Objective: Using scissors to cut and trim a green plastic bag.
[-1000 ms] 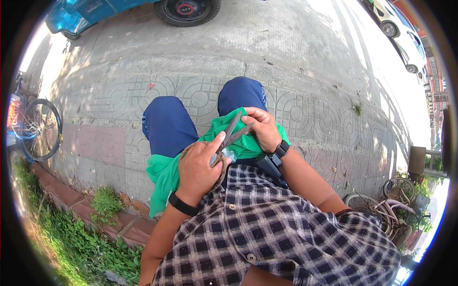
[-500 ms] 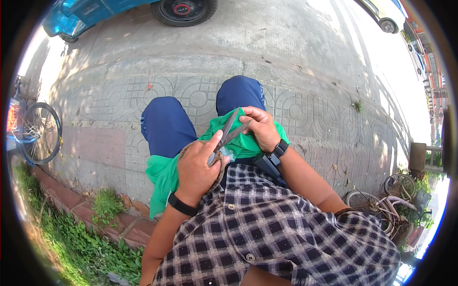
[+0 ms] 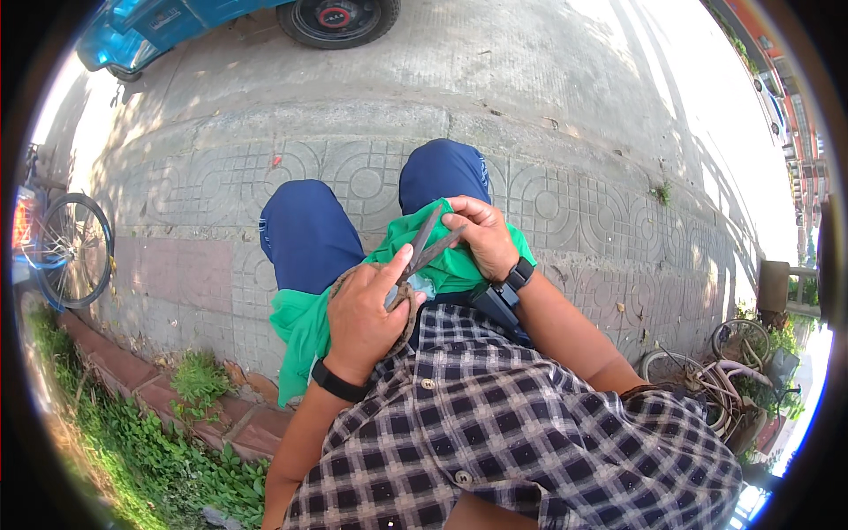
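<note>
Green cloth [image 3: 299, 320] drapes across my lap, over my blue-clad legs [image 3: 309, 230]. My left hand [image 3: 367, 305] grips dark metal scissors [image 3: 438, 246], whose blades are spread over the cloth. The handles look wrapped in a brown material, partly hidden by my fingers. My right hand [image 3: 484, 234] pinches an edge of the green cloth between thumb and fingers, close by the blade tips. A small pale blue item [image 3: 422, 285] lies beside the scissors; I cannot make out what it is.
Ahead is patterned pavement [image 3: 583, 203] beside a concrete road [image 3: 495, 62] with a blue vehicle [image 3: 177, 19]. A bicycle wheel [image 3: 75, 247] stands at left, parked bicycles [image 3: 707, 389] at right. A brick edging [image 3: 150, 384] borders plants at lower left. A dark wearable device [image 3: 495, 305] sits near my right forearm.
My hands and scissors have barely moved, shifting very slightly left in the picture. A white car at the upper right has moved up and out of view.
</note>
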The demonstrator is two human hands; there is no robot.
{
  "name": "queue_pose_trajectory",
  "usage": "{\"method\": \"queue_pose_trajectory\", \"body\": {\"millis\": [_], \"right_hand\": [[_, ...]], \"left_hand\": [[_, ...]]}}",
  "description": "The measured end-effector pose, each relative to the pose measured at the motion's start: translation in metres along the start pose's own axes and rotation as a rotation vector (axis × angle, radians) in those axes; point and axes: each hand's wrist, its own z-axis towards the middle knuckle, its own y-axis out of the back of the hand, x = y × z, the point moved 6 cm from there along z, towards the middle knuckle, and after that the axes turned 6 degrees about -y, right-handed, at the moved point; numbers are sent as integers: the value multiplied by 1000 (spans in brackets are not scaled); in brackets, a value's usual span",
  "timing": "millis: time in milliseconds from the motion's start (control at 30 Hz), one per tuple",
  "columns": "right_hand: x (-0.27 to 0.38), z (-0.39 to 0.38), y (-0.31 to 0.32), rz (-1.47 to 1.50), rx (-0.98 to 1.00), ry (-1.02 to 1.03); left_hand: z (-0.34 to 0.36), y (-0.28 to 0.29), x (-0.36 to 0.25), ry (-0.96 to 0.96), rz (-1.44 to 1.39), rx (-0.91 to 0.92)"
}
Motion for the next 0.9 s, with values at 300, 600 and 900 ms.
{"method": "queue_pose_trajectory", "body": {"millis": [300, 600, 900], "right_hand": [[-2, 1, 0, 8, -4, 0], [-1, -2, -5, -164, 57, 44], [-1, 0, 1, 47, -10, -42]], "left_hand": [[0, -2, 1, -6, -8, 5], [3, -5, 5, 54, -84, -16], [-3, -2, 6, 11, -38, -20]]}}
